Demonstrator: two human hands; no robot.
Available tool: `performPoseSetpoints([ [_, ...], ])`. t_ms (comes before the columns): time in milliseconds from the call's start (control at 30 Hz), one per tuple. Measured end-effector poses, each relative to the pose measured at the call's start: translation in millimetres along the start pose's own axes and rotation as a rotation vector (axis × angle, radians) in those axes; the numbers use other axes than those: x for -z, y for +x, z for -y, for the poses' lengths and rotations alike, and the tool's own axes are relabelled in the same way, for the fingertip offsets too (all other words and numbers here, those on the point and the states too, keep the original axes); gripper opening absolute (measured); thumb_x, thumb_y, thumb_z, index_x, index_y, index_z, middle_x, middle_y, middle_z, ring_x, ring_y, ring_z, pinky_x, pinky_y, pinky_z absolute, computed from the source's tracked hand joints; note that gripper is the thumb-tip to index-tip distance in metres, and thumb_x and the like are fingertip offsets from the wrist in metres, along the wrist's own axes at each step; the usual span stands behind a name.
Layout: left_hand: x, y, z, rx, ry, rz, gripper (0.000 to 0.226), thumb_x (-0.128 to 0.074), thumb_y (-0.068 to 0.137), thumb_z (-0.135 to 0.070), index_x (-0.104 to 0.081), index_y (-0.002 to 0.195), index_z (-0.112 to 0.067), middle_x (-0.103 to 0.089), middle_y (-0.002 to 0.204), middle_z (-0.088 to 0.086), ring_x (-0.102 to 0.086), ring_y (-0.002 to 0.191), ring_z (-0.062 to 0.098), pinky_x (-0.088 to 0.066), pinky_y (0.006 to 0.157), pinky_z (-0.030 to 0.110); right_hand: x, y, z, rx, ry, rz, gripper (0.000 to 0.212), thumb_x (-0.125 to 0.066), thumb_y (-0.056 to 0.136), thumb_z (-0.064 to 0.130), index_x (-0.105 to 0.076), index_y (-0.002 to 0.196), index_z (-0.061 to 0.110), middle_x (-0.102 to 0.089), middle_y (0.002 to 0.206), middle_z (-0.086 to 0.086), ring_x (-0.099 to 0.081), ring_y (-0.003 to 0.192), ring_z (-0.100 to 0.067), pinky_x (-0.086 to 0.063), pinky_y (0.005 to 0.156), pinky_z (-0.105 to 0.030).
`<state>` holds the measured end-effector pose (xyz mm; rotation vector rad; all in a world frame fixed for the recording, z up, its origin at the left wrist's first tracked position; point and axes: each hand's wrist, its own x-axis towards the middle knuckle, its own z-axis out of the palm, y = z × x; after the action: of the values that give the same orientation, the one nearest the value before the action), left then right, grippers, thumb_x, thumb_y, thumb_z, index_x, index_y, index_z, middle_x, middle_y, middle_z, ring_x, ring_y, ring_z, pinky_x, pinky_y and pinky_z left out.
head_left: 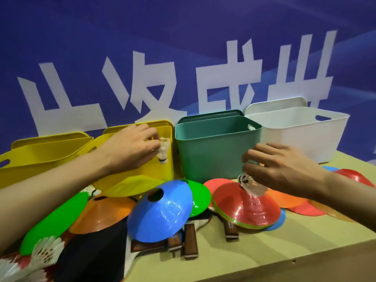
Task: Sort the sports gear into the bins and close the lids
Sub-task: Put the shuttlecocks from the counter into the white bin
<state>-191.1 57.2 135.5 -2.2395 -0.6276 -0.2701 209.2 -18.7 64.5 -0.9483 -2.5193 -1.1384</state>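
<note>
I am mid-sort: my left hand (pixel 130 147) fingers pinch a shuttlecock (pixel 163 151) over the yellow bin (pixel 142 171), my right hand (pixel 284 171) fingers pinch another shuttlecock (pixel 251 185) above the red cone stack (pixel 246 208), so next comes a release into the bin

A tan table (pixel 284 251) carries yellow, teal and white bins, coloured disc cones, paddles and shuttlecocks.

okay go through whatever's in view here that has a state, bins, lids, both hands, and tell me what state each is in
Yellow bins: open.
Green bin: open, lid upright behind it.
White bin: open, lid behind it.
Left hand: pinching a shuttlecock over a yellow bin.
Right hand: pinching a shuttlecock above the red cone.
</note>
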Motion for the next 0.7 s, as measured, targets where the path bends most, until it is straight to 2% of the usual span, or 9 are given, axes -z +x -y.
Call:
performPoseSetpoints([
  [100, 0, 51, -20, -0.099, -0.054, -0.038, 0.031, -0.045, 0.105, -0.037, -0.068, 0.101, -0.018, -0.062, 0.113, 0.005, -0.059, 0.098, 0.027, -0.052, 0.077, 0.044, 8, -11, -29, -0.056, -0.028, -0.012, 0.015, -0.053, 0.102, 0.024, -0.065, 0.106, 0.015, -0.060, 0.111, -0.007, -0.058, 0.090, -0.030, -0.051, 0.068, -0.042],
  [167, -1, 83, -29, -0.133, -0.077, -0.065, 0.036, -0.039, 0.106, -0.040, -0.068, 0.102, -0.019, -0.062, 0.114, 0.004, -0.059, 0.097, 0.027, -0.051, 0.077, 0.043, 20, -12, -60, -0.125, -0.062, -0.040, 0.017, -0.054, 0.100, 0.022, -0.067, 0.103, 0.013, -0.064, 0.102, -0.008, -0.060, 0.083, -0.029, -0.049, 0.060, -0.038],
  [233, -2, 114, -35, -0.153, -0.094, -0.099, 0.036, -0.039, 0.105, -0.039, -0.068, 0.101, -0.019, -0.063, 0.113, 0.005, -0.059, 0.094, 0.026, -0.052, 0.074, 0.042, 31, -10, -95, -0.249, -0.114, -0.056, 0.013, -0.060, 0.096, 0.018, -0.069, 0.100, 0.011, -0.066, 0.090, -0.009, -0.062, 0.073, -0.029, -0.036, 0.051, -0.027],
  [300, -2, 145, -40, -0.159, -0.093, -0.109, 0.030, -0.046, 0.103, -0.037, -0.069, 0.101, -0.018, -0.064, 0.111, 0.005, -0.060, 0.092, 0.025, -0.051, 0.070, 0.041, 34, -9, -133, -0.401, -0.154, -0.079, 0.010, -0.063, 0.094, 0.020, -0.067, 0.098, 0.012, -0.066, 0.085, -0.008, -0.061, 0.068, -0.031, -0.027, 0.051, -0.021],
  [467, -8, 216, -56, -0.174, -0.081, -0.149, 0.033, -0.047, 0.099, -0.036, -0.072, 0.099, -0.014, -0.068, 0.105, 0.006, -0.061, 0.086, 0.025, -0.052, 0.064, 0.040, -13, -4, -197, -0.723, -0.224, -0.038, 0.006, -0.063, 0.094, 0.017, -0.063, 0.090, 0.012, -0.063, 0.079, -0.007, -0.051, 0.057, -0.029, -0.030, 0.048, -0.023],
  [533, -15, 249, -61, -0.146, -0.088, -0.187, 0.028, -0.052, 0.101, -0.034, -0.072, 0.097, -0.015, -0.066, 0.102, 0.004, -0.060, 0.086, 0.026, -0.051, 0.066, 0.043, -37, -3, -206, -0.846, -0.181, 0.090, 0.006, -0.062, 0.092, 0.016, -0.067, 0.093, 0.012, -0.066, 0.084, -0.007, -0.059, 0.063, -0.029, -0.043, 0.055, -0.029],
  [567, -19, 266, -63, -0.118, -0.108, -0.206, 0.024, -0.055, 0.101, -0.033, -0.071, 0.096, -0.016, -0.066, 0.100, 0.003, -0.059, 0.084, 0.027, -0.050, 0.066, 0.043, -47, -5, -208, -0.893, -0.140, 0.152, 0.011, -0.060, 0.093, 0.018, -0.069, 0.097, 0.015, -0.068, 0.091, -0.007, -0.064, 0.072, -0.031, -0.045, 0.060, -0.030],
  [633, -31, 305, -67, -0.051, -0.161, -0.241, 0.021, -0.059, 0.101, -0.031, -0.071, 0.094, -0.016, -0.064, 0.096, 0.003, -0.057, 0.082, 0.030, -0.046, 0.065, 0.041, -60, -15, -208, -0.921, -0.118, 0.167, 0.014, -0.057, 0.094, 0.020, -0.070, 0.097, 0.018, -0.069, 0.094, -0.006, -0.064, 0.076, -0.031, -0.044, 0.061, -0.030],
  [700, -42, 345, -77, 0.033, -0.182, -0.221, 0.022, -0.057, 0.102, -0.033, -0.073, 0.100, -0.018, -0.064, 0.099, 0.004, -0.058, 0.088, 0.031, -0.042, 0.068, 0.039, -62, -29, -198, -0.896, -0.167, 0.141, 0.015, -0.055, 0.096, 0.019, -0.067, 0.087, 0.017, -0.063, 0.081, -0.003, -0.057, 0.062, -0.023, -0.050, 0.054, -0.030],
])
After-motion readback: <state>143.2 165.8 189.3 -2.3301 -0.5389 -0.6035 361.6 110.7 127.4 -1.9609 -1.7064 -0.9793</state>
